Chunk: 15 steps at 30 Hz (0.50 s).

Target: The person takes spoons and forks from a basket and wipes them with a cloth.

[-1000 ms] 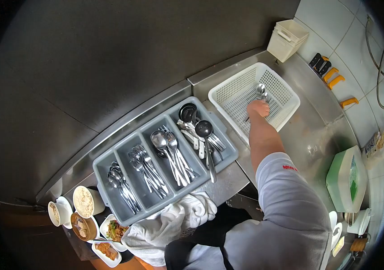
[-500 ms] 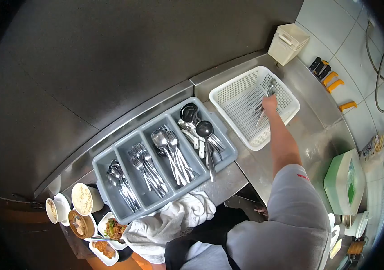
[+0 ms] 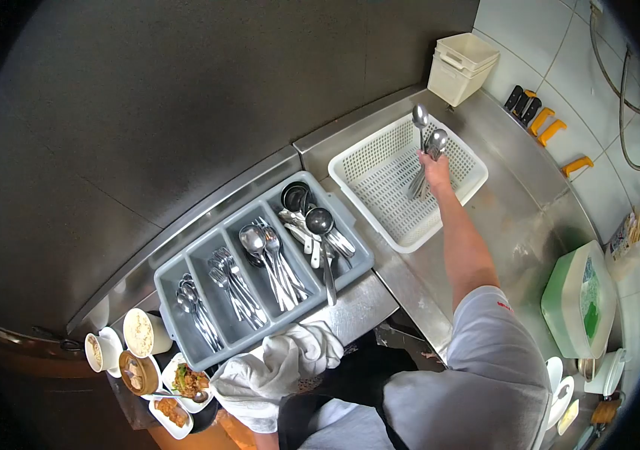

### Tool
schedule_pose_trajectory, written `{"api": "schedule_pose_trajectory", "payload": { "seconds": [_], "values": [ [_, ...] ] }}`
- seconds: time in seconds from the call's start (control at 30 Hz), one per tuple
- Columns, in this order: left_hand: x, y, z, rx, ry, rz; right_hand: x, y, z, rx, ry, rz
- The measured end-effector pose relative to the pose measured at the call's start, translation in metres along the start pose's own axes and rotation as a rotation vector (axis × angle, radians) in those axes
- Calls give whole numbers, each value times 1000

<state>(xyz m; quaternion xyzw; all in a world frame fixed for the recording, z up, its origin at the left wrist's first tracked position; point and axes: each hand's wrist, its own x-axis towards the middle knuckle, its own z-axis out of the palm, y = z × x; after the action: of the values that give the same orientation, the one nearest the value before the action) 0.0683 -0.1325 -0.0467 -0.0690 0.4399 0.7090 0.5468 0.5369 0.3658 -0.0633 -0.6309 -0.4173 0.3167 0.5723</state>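
My right hand (image 3: 435, 169) is closed around a bunch of metal spoons (image 3: 437, 141) over the white perforated basket (image 3: 351, 174). Their bowls point up past my fingers, and one spoon sticks out apart from the others. A white towel (image 3: 271, 373) lies along the front of the grey cutlery tray (image 3: 365, 259). Beside that towel only a bit of my left arm (image 3: 266, 441) shows; the fingers are hidden. Inside the tray's compartments are small spoons (image 3: 198, 307), forks (image 3: 236, 289), larger spoons and forks (image 3: 269, 259), and black ladles (image 3: 320, 220) over white-handled utensils.
Dishes of food, including a rice bowl (image 3: 143, 332) and a bamboo steamer (image 3: 138, 373), stand at lower left. Stacked cream containers (image 3: 458, 69) stand behind the basket. Knives with yellow and black handles (image 3: 548, 129) line the right wall. A green-and-white tub (image 3: 567, 300) sits at right.
My right hand has lifted the spoons from low in the basket, so their bowls now show higher and more clearly. The view has shifted slightly.
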Motion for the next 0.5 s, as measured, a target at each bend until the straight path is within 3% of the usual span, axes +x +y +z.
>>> {"api": "schedule_pose_trajectory", "payload": {
  "seconds": [0.07, 0.17, 0.2, 0.3, 0.5],
  "values": [
    [-4, -4, -2, -15, 0, -18, 12, 10, 5, -78, -12, -2],
    [-11, -9, -3, -35, 0, -38, -10, -35, 11, 22, 36, -75],
    [-13, -11, -5, -44, -1, -48, -12, -42, 14, 206, 88, -134],
    [-17, -15, -7, -49, 8, -77, -9, -35, 6, 269, -21, -117],
    [-26, -20, -11, -80, -22, -126, -19, -20, 11, 163, -26, -42]
  ]
}}
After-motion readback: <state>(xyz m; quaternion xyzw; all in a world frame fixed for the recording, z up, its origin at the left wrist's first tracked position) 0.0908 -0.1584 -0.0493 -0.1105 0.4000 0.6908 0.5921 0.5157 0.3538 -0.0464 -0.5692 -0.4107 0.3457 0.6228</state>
